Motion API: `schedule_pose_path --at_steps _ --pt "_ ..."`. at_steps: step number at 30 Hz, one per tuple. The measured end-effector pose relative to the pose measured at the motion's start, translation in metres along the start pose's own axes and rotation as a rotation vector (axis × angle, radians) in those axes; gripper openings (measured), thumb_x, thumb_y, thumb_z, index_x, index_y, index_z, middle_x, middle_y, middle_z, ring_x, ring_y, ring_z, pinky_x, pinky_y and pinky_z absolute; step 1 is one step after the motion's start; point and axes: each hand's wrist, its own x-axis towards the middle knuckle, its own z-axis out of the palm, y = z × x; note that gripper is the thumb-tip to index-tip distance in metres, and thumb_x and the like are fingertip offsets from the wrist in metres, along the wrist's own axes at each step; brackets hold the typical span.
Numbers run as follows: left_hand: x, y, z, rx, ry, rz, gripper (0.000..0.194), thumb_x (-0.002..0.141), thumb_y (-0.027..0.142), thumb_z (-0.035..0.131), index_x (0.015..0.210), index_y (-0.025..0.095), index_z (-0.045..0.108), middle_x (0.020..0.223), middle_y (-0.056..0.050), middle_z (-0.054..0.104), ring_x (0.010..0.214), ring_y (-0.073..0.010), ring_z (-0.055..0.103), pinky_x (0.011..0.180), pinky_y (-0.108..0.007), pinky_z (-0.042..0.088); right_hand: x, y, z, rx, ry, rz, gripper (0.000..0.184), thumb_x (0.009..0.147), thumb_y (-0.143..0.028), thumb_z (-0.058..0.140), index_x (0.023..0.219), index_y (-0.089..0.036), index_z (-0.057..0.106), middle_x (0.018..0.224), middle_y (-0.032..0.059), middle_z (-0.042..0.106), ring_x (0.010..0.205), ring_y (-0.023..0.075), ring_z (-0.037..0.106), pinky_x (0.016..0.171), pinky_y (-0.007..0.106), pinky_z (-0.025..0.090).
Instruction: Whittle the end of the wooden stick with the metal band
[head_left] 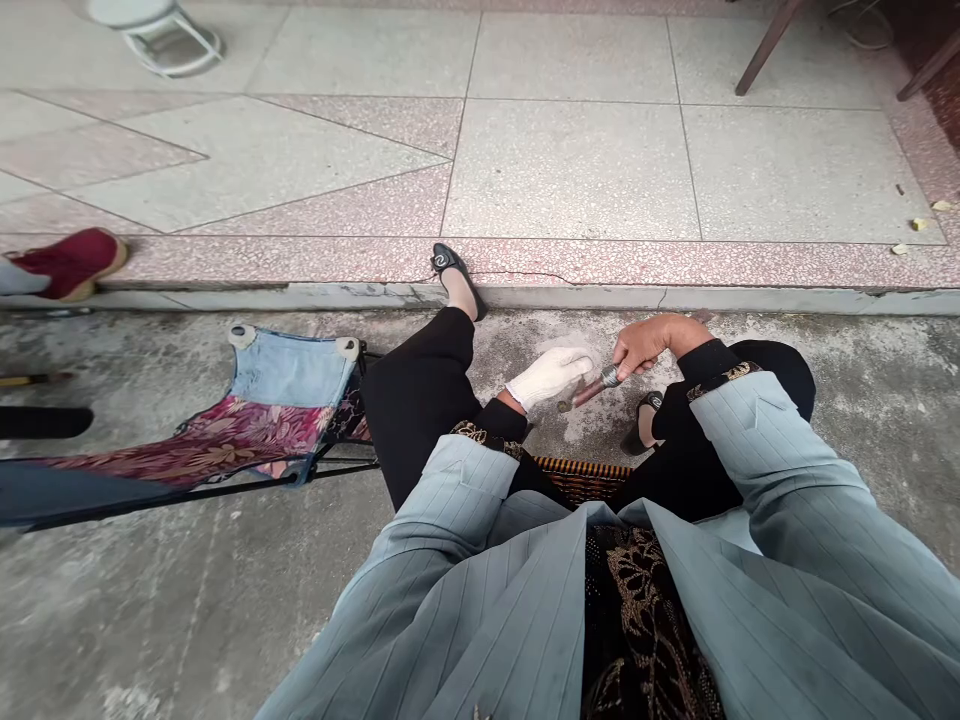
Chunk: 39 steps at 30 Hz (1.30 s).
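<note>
My left hand (553, 376) wears a white knitted glove. Its fingers are bent and pressed together between my knees, close beside my right hand; whatever they may hold is hidden. Bare and closed, my right hand (649, 342) grips a short tool with a reddish-brown handle (590, 393) and a grey band near my fingers. The handle slants down to the left, its far end near the gloved wrist. The rest of the tool is covered by my hand, so its kind cannot be made out.
A folding recliner (247, 420) with patterned and denim cloth stands at my left. Ahead runs a low tiled step (570, 260), with my shoe (454, 270) on its edge. Another person's red shoe (79, 262), a white stool (169, 40) and wooden furniture legs (769, 45) are farther off.
</note>
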Motion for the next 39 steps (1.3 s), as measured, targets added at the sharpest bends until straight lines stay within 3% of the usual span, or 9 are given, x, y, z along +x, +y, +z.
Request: schedule_pose_path --at_steps 3,8,12,18,23,26,28,33,39 --pt "0.001 0.001 0.001 -0.206 0.047 -0.012 0.044 0.081 0.057 0.06 0.084 0.013 0.059 0.077 -0.003 0.059 0.067 -0.0126 0.052 0.064 -0.026 0.043 -0.01 -0.001 -0.003 0.184 -0.055 -0.318 0.039 0.077 -0.051 0.075 0.09 -0.014 0.074 0.065 -0.0021 0.06 0.052 0.0066 0.046 0.054 0.022 0.037" --pt "0.0 0.008 0.009 -0.299 -0.004 -0.059 0.043 0.089 0.056 0.053 0.083 0.014 0.058 0.065 0.002 0.048 0.051 -0.0062 0.036 0.051 -0.022 0.034 -0.017 0.001 -0.006 0.49 0.358 -0.445 0.036 0.079 -0.049 0.071 0.084 -0.013 0.069 0.062 -0.0032 0.056 0.051 0.0061 0.044 0.053 0.021 0.036" --pt "-0.001 0.012 0.01 -0.236 -0.022 -0.084 0.042 0.092 0.054 0.047 0.081 0.015 0.057 0.063 0.004 0.044 0.05 -0.0065 0.035 0.05 -0.021 0.033 -0.009 0.005 -0.008 0.434 0.597 -0.206 0.031 0.082 -0.044 0.067 0.083 -0.013 0.069 0.063 -0.0004 0.058 0.052 0.0079 0.045 0.054 0.022 0.038" --pt "-0.004 0.018 0.012 0.029 -0.085 -0.071 0.038 0.093 0.048 0.046 0.078 0.015 0.058 0.064 0.001 0.051 0.054 -0.0085 0.044 0.053 -0.023 0.034 0.006 -0.002 -0.009 -0.189 0.763 0.327 0.034 0.086 -0.047 0.064 0.101 -0.018 0.074 0.096 0.0123 0.071 0.087 0.0251 0.064 0.069 0.031 0.044" --pt "-0.006 0.017 0.004 -0.016 -0.027 -0.085 0.038 0.091 0.049 0.049 0.078 0.015 0.059 0.063 0.001 0.051 0.054 -0.0089 0.044 0.053 -0.022 0.034 -0.001 -0.003 -0.003 -0.249 0.345 0.341 0.029 0.082 -0.042 0.071 0.088 -0.013 0.076 0.075 0.0107 0.069 0.065 0.019 0.059 0.062 0.031 0.042" --pt "-0.005 0.014 -0.003 -0.167 0.051 -0.063 0.04 0.087 0.053 0.055 0.081 0.014 0.058 0.066 0.001 0.053 0.054 -0.0078 0.042 0.053 -0.022 0.034 -0.015 -0.004 -0.002 0.013 -0.048 -0.014 0.031 0.079 -0.041 0.075 0.091 -0.012 0.076 0.061 0.0021 0.061 0.052 0.0099 0.047 0.056 0.026 0.038" --pt "-0.004 0.013 -0.005 -0.273 0.095 -0.053 0.042 0.084 0.056 0.059 0.084 0.014 0.058 0.069 0.0 0.054 0.054 -0.0076 0.043 0.053 -0.022 0.036 -0.026 -0.007 -0.002 0.174 -0.125 -0.266 0.038 0.077 -0.044 0.075 0.096 -0.011 0.075 0.063 -0.0001 0.061 0.052 0.0079 0.046 0.054 0.023 0.037" --pt "-0.004 0.017 0.001 -0.315 0.076 -0.054 0.041 0.088 0.055 0.055 0.083 0.015 0.058 0.061 0.003 0.046 0.049 -0.0067 0.035 0.05 -0.021 0.03 -0.039 -0.006 -0.007 0.517 0.399 -0.486 0.036 0.078 -0.048 0.073 0.085 -0.013 0.07 0.063 -0.0019 0.059 0.052 0.0064 0.045 0.053 0.021 0.037" --pt "-0.006 0.023 0.008 -0.11 -0.07 -0.068 0.037 0.092 0.049 0.048 0.082 0.016 0.059 0.064 0.002 0.047 0.053 -0.0084 0.039 0.052 -0.022 0.033 -0.013 0.001 -0.011 0.388 0.812 -0.09 0.037 0.082 -0.049 0.067 0.096 -0.015 0.072 0.073 0.0039 0.065 0.058 0.0114 0.052 0.056 0.025 0.039"
